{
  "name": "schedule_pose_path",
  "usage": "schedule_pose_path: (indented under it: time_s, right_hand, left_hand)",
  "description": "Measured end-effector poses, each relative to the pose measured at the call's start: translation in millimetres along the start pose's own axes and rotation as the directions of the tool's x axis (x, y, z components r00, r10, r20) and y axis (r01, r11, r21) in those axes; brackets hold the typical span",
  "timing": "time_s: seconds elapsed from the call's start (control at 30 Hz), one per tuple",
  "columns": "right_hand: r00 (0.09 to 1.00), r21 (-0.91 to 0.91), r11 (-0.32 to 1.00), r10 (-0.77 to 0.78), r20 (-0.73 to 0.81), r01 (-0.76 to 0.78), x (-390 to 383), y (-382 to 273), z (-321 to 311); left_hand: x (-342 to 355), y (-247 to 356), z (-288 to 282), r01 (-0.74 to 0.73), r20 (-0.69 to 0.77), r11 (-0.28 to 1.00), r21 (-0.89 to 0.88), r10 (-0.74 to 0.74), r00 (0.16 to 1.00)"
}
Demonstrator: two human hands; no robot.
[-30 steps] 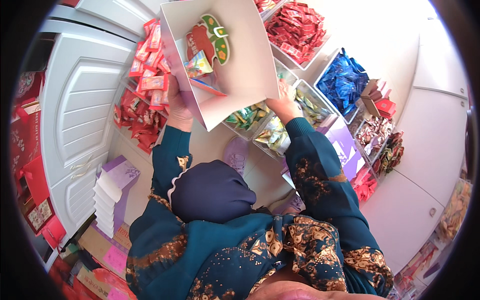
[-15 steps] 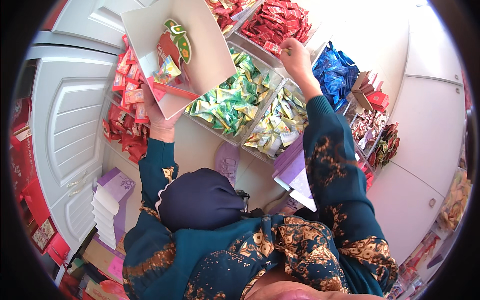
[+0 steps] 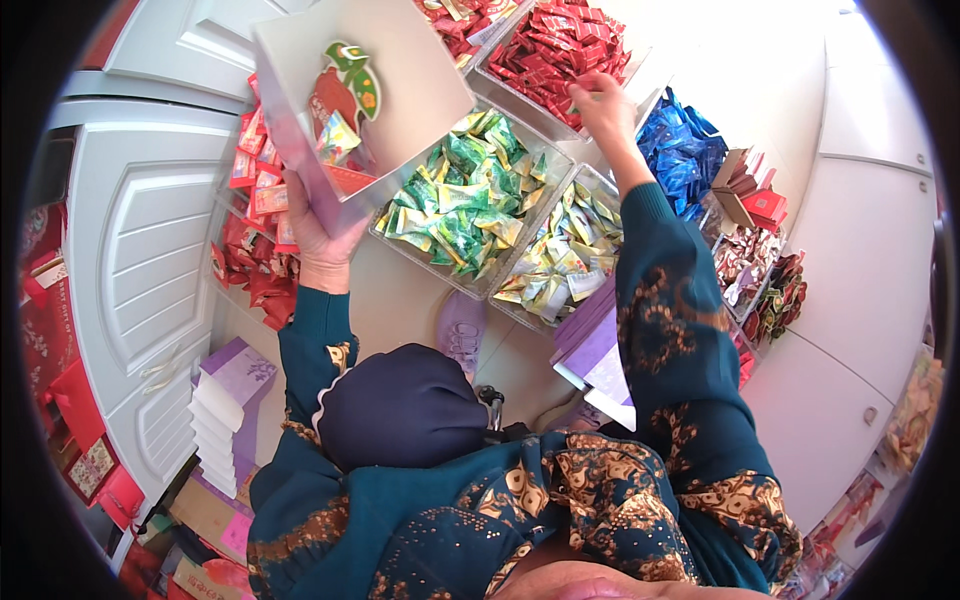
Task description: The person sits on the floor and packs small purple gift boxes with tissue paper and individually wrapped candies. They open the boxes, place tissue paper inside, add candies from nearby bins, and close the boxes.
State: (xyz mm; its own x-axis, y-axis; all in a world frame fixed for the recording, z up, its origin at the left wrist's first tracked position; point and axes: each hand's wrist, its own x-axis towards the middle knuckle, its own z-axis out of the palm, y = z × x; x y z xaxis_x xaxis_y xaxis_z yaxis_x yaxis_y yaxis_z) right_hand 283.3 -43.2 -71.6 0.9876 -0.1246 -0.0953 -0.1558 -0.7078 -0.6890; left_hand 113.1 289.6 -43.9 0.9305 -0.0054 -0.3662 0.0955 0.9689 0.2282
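My left hand is closed round the lower corner of an open, tilted box, white inside. In the box lie a red-and-green cutout, a yellow and pale-blue wrapped packet and a flat red packet. Over the near right side of a clear bin of red wrapped packets, my right hand has its fingers drawn together. Whatever is between those fingertips, if anything, cannot be made out. Just below the red bin stands a bin of green and yellow packets.
Bins of pale yellow packets and blue packets stand to the right. Red packets lie left, behind my left hand. Stacked purple boxes are near my legs; folded white-and-purple cartons sit left. Cabinets flank both sides.
My right hand has shifted slightly right and down at the red bin; the small greenish thing at its fingertips no longer shows. The box has tilted a little in my left hand.
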Motion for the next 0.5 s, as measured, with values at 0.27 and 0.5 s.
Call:
schedule_pose_path:
  time_s: [0.27,0.5]
  right_hand:
    - [0.955,0.808,0.572,-0.294,0.046,0.137,-75,-126,-103]
    - [0.962,0.711,0.669,-0.271,-0.034,0.214,-100,-133,-125]
  left_hand:
    - [2,-26,8,0.041,0.041,0.984,0.172,-0.048,0.998]
    - [-5,-57,23,0.276,0.146,0.961,-0.005,-0.273,0.951]
